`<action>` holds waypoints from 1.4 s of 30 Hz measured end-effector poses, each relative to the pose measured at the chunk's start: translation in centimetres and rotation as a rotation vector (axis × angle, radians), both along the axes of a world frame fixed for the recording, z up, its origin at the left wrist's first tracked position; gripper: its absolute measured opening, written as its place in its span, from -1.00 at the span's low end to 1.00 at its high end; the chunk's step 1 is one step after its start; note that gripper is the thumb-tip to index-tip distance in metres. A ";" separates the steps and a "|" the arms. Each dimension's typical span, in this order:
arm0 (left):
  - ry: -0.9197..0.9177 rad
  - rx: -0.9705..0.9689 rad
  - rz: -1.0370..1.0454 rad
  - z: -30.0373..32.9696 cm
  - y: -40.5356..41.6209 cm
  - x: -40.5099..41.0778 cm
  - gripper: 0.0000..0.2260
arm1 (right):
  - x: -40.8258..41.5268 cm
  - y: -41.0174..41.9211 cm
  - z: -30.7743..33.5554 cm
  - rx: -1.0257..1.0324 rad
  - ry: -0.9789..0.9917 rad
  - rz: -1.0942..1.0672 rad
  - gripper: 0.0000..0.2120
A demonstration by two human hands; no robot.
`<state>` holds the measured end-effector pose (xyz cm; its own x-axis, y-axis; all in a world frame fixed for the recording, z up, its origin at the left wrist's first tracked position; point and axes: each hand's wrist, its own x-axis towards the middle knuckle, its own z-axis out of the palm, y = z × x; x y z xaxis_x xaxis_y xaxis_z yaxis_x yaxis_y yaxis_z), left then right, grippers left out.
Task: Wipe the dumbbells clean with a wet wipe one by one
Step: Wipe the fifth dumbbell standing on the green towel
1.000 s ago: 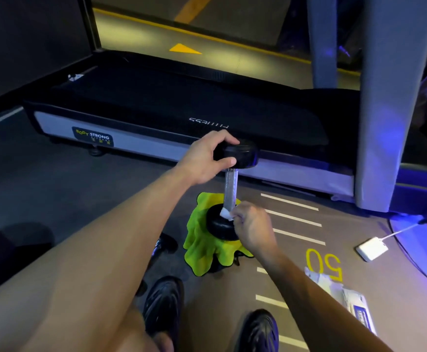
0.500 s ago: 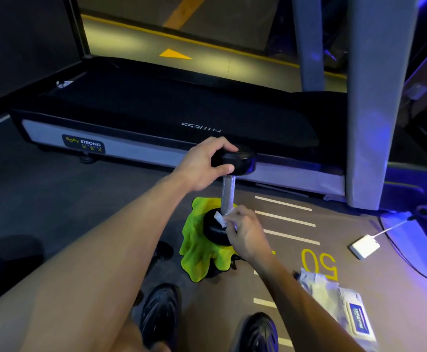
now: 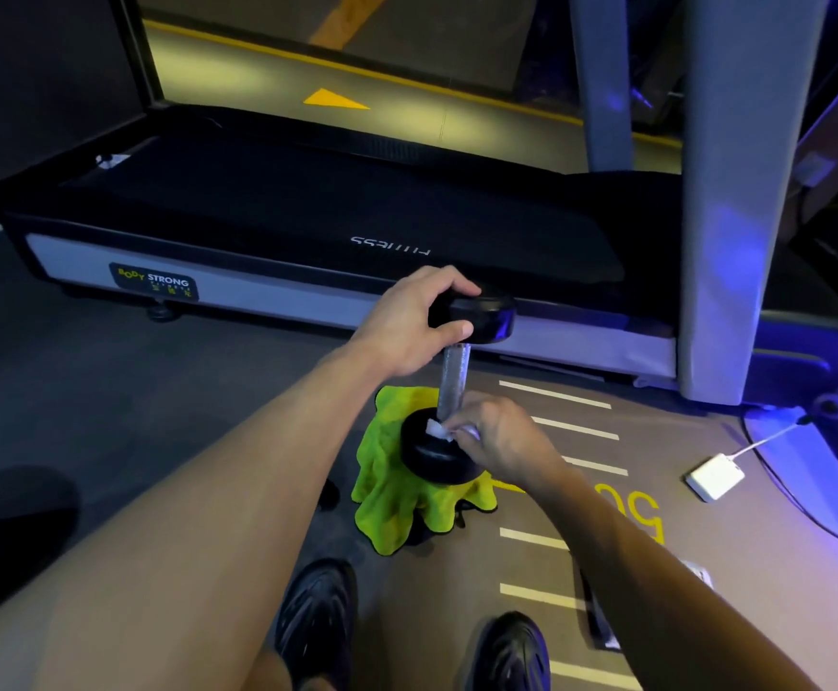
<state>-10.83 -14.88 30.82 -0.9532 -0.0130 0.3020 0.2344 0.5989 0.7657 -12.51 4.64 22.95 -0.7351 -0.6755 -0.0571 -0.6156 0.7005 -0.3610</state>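
Note:
A black dumbbell point(image 3: 452, 376) with a silver handle stands on end on a bright green cloth point(image 3: 392, 496) on the floor. My left hand point(image 3: 409, 321) grips its upper black head and holds it upright. My right hand point(image 3: 499, 436) pinches a white wet wipe point(image 3: 437, 430) and presses it on the top face of the lower head, at the foot of the handle. Something dark lies under the cloth, mostly hidden.
A treadmill point(image 3: 307, 231) with a grey upright post point(image 3: 726, 202) runs across just behind the dumbbell. A white adapter point(image 3: 715, 477) with its cable lies on the floor at right. A wipe packet point(image 3: 606, 625) shows partly behind my right forearm. My shoes point(image 3: 317, 620) are below.
The wipe has stayed at the base of the handle, with my right hand shifting slightly over the lower head. My left hand keeps its grip. The view moved a little to the left.

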 end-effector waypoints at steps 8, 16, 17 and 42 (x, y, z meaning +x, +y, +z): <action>0.002 0.036 0.016 0.0 -0.1 -0.4 -0.68 | -1.4 -0.1 1.1 -0.291 0.232 -0.110 -0.80; 0.013 0.041 0.007 -0.4 -0.2 -0.3 -0.68 | 0.0 -1.2 0.1 -0.297 0.101 -0.146 -0.72; 0.017 0.041 0.011 -0.3 -0.1 -0.3 -0.68 | -0.3 -1.6 0.7 -0.387 0.128 -0.189 -0.72; -0.016 0.066 0.014 -0.8 -0.9 -0.6 -0.69 | -0.7 -5.3 1.9 -0.895 -0.216 -0.690 -0.88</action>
<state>-11.45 -15.73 29.98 -0.9574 -0.0456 0.2850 0.2141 0.5501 0.8072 -13.17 -0.62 24.80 -0.9975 0.0054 0.0702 -0.0653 0.3037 -0.9505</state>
